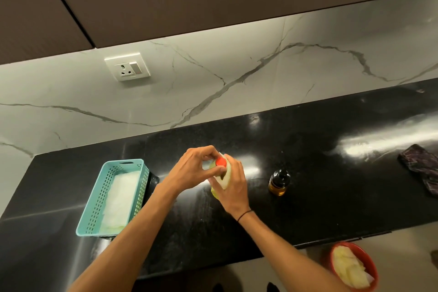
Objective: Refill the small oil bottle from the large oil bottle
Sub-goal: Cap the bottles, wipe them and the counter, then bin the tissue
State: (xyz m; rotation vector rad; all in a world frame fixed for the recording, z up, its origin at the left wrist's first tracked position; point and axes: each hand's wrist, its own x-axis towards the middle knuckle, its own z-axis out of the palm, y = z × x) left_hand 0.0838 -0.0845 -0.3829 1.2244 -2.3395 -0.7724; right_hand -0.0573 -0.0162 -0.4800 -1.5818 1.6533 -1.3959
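The large oil bottle (222, 179), pale yellow with a white label, stands on the black counter (308, 208) in the middle of the head view. My right hand (233, 187) grips its body from the right. My left hand (198, 168) pinches its red cap (221, 162) from above with thumb and fingers. The small oil bottle (279, 182) stands upright to the right, apart from both hands; it is clear glass with a black top and a little amber oil at the bottom.
A teal perforated basket (94, 218) holding white paper sits left of the hands. A dark patterned cloth (422, 168) lies at the far right. A red bowl (369, 265) with pale pieces sits below the counter edge. A wall socket (128, 67) is on the marble backsplash.
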